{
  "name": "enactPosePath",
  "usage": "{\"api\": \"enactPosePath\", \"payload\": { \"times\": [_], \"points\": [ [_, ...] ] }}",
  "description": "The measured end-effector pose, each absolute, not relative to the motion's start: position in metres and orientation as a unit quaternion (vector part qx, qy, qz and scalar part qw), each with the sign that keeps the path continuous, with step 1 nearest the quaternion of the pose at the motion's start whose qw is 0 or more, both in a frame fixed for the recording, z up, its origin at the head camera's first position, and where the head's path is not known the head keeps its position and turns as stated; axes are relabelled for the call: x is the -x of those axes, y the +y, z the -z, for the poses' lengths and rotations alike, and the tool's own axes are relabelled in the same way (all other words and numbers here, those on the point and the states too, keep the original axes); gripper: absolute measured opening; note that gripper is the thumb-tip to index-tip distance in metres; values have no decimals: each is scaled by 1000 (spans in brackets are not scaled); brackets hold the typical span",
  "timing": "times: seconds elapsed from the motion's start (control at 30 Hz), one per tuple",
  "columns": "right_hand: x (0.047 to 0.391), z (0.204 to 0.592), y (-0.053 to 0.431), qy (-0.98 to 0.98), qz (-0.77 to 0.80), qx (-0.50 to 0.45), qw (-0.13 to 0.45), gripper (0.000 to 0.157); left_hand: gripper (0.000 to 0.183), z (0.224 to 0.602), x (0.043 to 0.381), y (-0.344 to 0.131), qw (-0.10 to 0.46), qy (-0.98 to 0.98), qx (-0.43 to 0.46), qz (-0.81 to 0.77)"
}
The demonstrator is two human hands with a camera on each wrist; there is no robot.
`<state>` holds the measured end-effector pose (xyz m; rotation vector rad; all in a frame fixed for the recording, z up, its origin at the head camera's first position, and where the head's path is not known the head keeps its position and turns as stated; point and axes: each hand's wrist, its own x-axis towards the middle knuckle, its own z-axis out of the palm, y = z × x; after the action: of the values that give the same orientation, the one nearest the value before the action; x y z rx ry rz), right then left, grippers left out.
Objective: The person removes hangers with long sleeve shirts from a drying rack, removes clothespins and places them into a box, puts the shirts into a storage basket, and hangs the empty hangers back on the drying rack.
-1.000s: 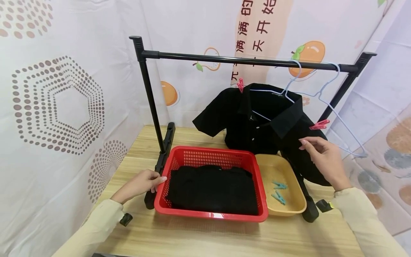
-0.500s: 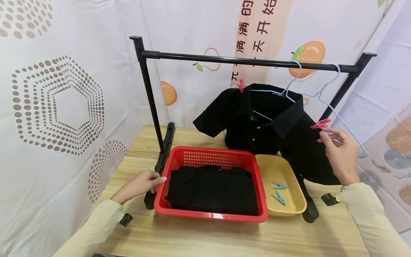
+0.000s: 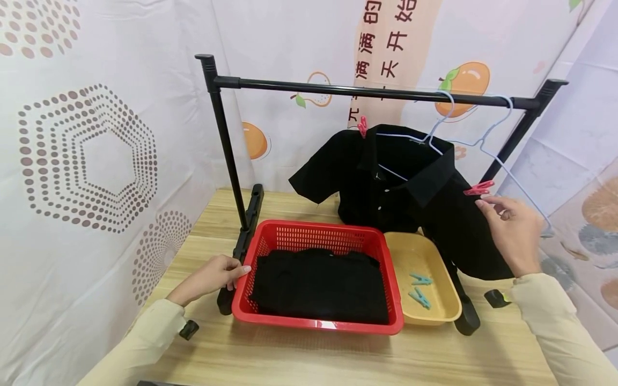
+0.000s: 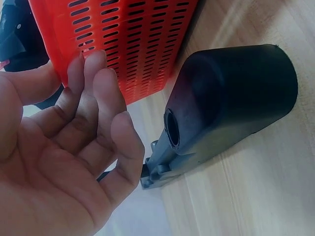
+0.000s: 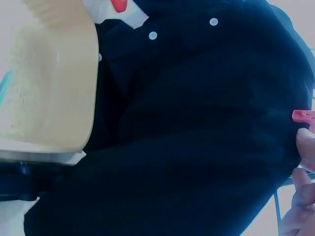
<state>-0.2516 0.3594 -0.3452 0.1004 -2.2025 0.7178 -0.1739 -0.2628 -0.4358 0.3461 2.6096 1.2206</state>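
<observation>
My right hand (image 3: 515, 230) pinches the upper edge of the sleeve of a black short-sleeved shirt (image 3: 350, 171), just below a pink clothespin (image 3: 479, 188). In the right wrist view, thumb and fingers (image 5: 306, 147) show at the sleeve's edge. The shirt hangs on a light blue hanger (image 3: 436, 126), and a second pink clothespin (image 3: 362, 127) grips its other shoulder. At the left my left hand (image 3: 212, 276) holds the rim of a red basket (image 3: 318, 324), thumb on top, fingers against the outer wall in the left wrist view. Folded black cloth (image 3: 318, 284) lies inside.
A black rack (image 3: 338, 88) spans the back, its feet flanking the basket. Another blue hanger (image 3: 507, 166) hangs bare at the right. The yellow tray (image 3: 446, 279) beside the basket holds two teal clothespins (image 3: 420, 297). A patterned curtain (image 3: 183, 107) stands behind.
My right hand has moved right along the shirt to the sleeve below the pink clothespin and taken hold there. The sleeve has shifted slightly outward. The left hand has stayed on the basket rim.
</observation>
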Motion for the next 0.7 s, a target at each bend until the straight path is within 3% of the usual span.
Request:
{"api": "enactPosePath", "payload": {
  "times": [0.27,0.43,0.7],
  "points": [
    [252,344,361,-892,-204,-115,387,16,34,435,173,-262,118,894,-113,-418],
    [254,343,362,-886,-127,-177,409,8,34,435,171,-262,120,890,-113,-426],
    [257,345,364,-836,-84,-262,475,27,35,436,172,-262,119,892,-105,-423]
  ]
}}
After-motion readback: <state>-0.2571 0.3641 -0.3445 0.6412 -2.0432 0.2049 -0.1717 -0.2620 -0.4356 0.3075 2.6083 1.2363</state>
